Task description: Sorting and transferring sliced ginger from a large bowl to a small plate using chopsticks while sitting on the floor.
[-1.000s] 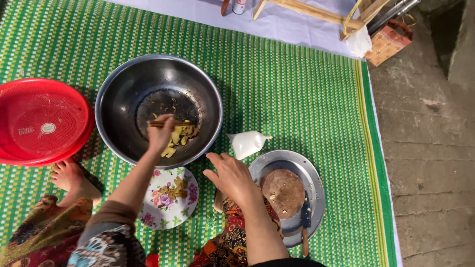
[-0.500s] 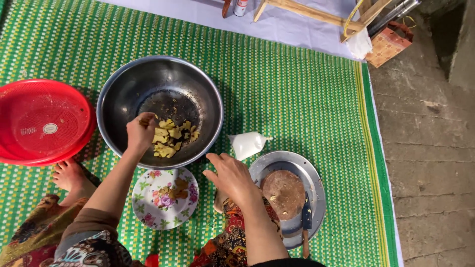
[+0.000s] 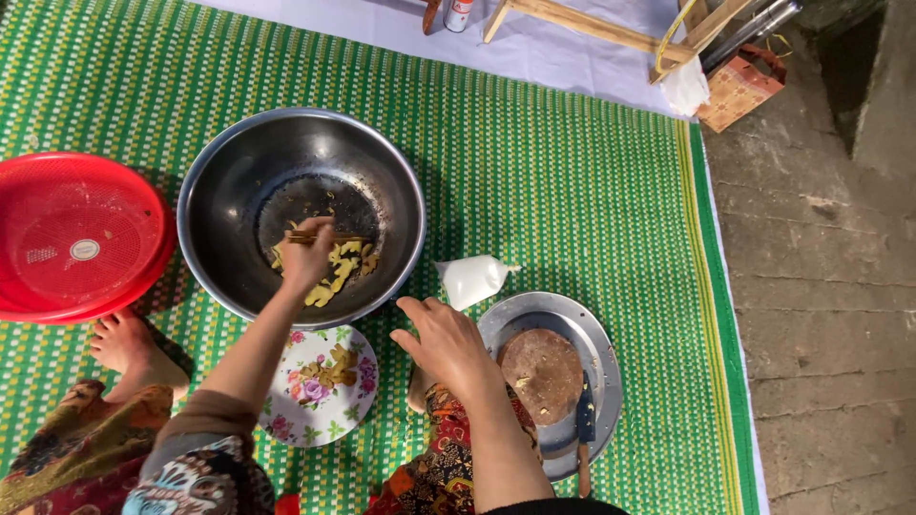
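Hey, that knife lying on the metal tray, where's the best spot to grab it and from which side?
Take the knife by its wooden handle, the end nearest the person, coming from above on the near edge of the metal tray. The dark blade points away, resting by the round wooden board, so the handle overhangs clear of it.

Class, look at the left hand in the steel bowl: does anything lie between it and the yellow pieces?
Nothing visible does: the left hand rests directly on the yellow pieces in the steel bowl.
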